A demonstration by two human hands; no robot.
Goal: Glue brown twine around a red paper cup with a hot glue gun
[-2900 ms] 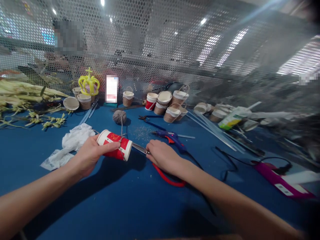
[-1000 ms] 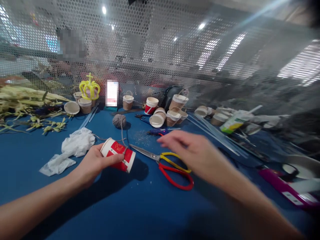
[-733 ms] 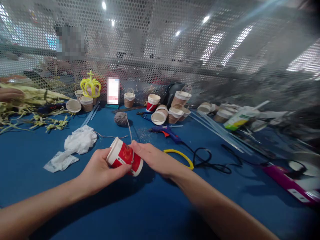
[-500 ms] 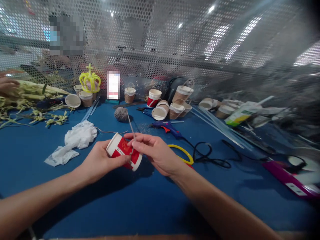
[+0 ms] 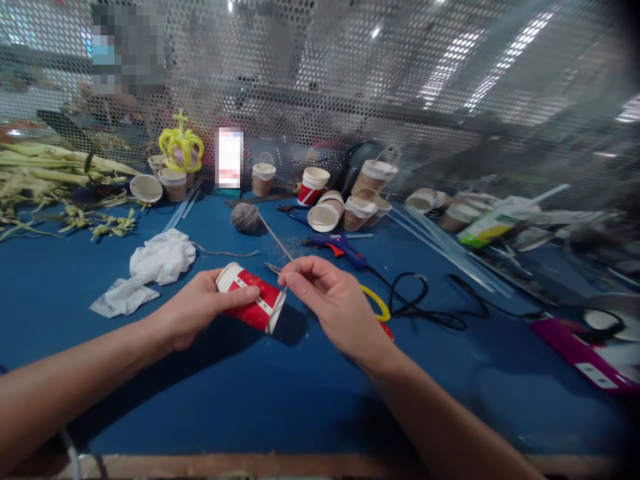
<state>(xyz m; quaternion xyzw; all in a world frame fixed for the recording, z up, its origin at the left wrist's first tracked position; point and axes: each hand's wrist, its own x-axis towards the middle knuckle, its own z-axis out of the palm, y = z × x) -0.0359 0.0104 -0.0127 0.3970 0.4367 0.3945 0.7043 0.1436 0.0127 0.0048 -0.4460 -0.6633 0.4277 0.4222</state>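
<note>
My left hand is wrapped round a red and white paper cup, which lies tilted on its side in the air, its base toward my right hand. The thumb rests along the cup's printed side. My right hand pinches a strand of grey yarn between thumb and fingers, beside the cup's base. One end of the strand passes round the cup near its base; the other leads back to a grey yarn ball. Partly under my right hand lie scissors with a yellow and red handle.
A blue hot glue gun with a black cord lies beyond my right hand. Crumpled white plastic is at left. Several yarn-wrapped cups, a yellow crown and a phone line the back. A purple power strip sits at right.
My right hand has moved right, away from the cup, drawing the yarn out. My left thumb has come off the yarn near the base, and the cup has turned slightly.
</note>
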